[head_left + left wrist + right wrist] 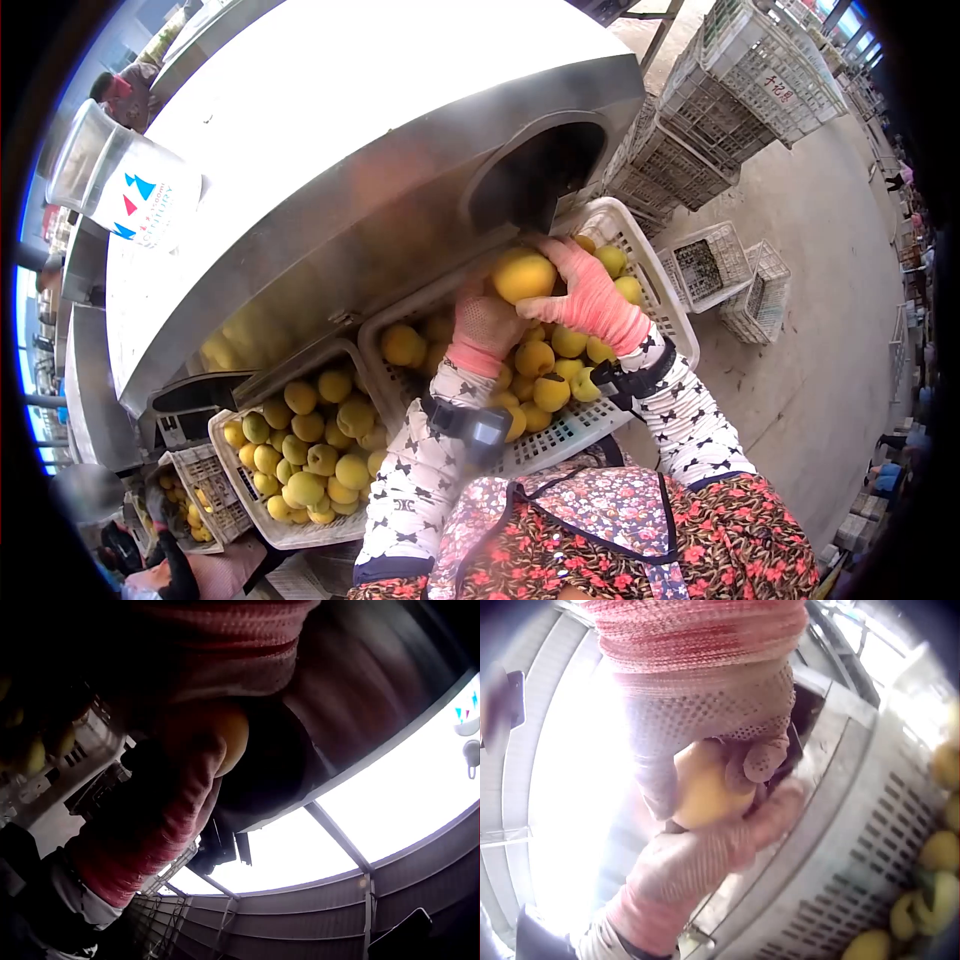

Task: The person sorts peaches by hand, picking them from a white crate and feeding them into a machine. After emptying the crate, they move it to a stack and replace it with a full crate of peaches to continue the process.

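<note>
Both gloved hands meet at the centre: the right hand [590,290] pinches a yellow fruit [523,276] between thumb and fingers; the left hand [485,325] touches it, its finger curl unclear. This looks like mid-handling; moving the fruit would call for a soft, even grip. Below sits a fruit-filled crate [683,325]. Upper left, a clear cup [150,190] bears blue-and-red shapes and blurred lettering; upper right, stacked crates [700,120] show red characters, not surely readable.
</note>
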Demonstrator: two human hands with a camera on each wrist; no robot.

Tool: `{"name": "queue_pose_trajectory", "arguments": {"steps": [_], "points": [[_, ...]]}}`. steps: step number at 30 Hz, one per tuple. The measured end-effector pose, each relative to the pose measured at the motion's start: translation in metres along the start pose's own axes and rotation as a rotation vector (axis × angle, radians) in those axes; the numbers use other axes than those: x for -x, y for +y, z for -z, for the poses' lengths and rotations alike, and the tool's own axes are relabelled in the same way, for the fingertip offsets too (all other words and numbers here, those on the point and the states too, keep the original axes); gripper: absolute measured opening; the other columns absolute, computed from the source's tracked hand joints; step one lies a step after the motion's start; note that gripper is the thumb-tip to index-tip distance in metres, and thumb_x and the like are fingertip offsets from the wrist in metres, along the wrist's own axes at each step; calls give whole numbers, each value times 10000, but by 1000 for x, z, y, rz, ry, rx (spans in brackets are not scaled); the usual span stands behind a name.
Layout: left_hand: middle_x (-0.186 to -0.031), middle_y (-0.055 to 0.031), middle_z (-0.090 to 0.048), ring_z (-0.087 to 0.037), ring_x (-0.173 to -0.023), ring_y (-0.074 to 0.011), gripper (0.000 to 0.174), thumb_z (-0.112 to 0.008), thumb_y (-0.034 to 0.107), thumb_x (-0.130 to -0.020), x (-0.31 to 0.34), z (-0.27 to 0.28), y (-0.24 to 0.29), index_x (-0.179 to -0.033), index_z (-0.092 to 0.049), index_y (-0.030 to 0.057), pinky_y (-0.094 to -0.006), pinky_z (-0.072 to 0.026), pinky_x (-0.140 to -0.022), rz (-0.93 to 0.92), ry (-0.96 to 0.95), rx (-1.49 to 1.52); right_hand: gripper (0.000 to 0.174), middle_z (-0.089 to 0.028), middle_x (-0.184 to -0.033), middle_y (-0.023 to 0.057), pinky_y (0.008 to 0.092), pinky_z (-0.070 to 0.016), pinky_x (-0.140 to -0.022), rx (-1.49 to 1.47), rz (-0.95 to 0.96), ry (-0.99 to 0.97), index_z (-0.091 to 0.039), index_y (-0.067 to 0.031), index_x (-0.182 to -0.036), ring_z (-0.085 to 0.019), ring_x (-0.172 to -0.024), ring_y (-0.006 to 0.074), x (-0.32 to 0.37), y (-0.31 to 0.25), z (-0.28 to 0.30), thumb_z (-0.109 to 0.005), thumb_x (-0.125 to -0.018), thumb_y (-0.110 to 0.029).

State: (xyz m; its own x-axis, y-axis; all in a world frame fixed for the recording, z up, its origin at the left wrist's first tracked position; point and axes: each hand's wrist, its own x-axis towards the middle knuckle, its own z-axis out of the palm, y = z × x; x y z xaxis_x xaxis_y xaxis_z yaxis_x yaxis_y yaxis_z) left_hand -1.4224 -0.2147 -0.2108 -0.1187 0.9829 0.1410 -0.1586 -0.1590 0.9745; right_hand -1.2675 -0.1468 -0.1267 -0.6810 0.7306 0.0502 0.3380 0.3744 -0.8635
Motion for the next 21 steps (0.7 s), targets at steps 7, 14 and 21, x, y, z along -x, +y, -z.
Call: {"name": "queue_pose_trajectory", "arguments": {"steps": [7, 14, 21], "points": [[-1159, -102, -633, -600, -1032, -154, 389, -680, 194, -904, 83, 73, -71, -1240, -577, 27, -293, -501, -879, 399, 384, -90, 561, -602, -1096, 253, 450, -537, -810, 734, -250, 377, -542, 26, -1211, -608, -989, 400, -108, 21, -19, -766, -803, -288], [-1256, -164, -558, -506, -1210, -367, 475, -672, 123, -796, 132, 128, -11, -1259, -577, 74, -464, -446, -1001, 178, 185, -1285, 461, -556, -1273, 187, 456, -517, -898, 522, 53, -19, -554, -40, -1242, -598, -1083, 366, -1, 54, -102, -651, -844, -251], [-1354, -143, -492, -438, -1274, -323, 515, -646, 156, -724, 96, 152, -29, -1234, -591, 112, -449, -376, -1046, 214, -457, -1837, 629, -639, -1090, 249, 428, -515, -889, 502, 186, -900, -552, -17, -1290, -618, -1048, 405, -23, 113, -175, -743, -730, -230]]}}
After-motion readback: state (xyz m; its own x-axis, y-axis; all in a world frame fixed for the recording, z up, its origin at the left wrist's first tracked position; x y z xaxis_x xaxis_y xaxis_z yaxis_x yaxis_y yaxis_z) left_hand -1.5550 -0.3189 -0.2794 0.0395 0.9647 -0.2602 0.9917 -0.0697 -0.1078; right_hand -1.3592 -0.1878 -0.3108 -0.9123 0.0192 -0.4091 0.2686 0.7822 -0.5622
